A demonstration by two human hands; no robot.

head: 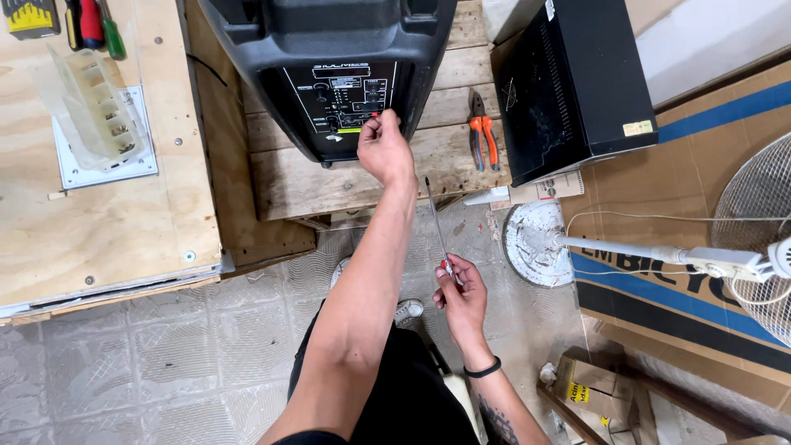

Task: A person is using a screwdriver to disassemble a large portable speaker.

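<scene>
Head view: your left hand [384,148] pinches small part on speaker [329,66] control panel [350,103], speaker lying on wooden pallet [362,177]. Your right hand [461,301] grips screwdriver [437,222] by handle, shaft pointing up toward left forearm. Risks, as I judge: tip jabbing arm; pinched part slipping to tiled floor [189,363]; pliers [483,140] near pallet edge getting nudged off.

The speaker [329,74] is black with white markings on its panel [350,103]; the pliers [483,140] have orange handles; the screwdriver [437,224] shows a red-and-white handle; the wooden counter [346,177] is pale brown planking; the floor [165,363] is grey patterned tile; the fan [717,247] is white.
</scene>
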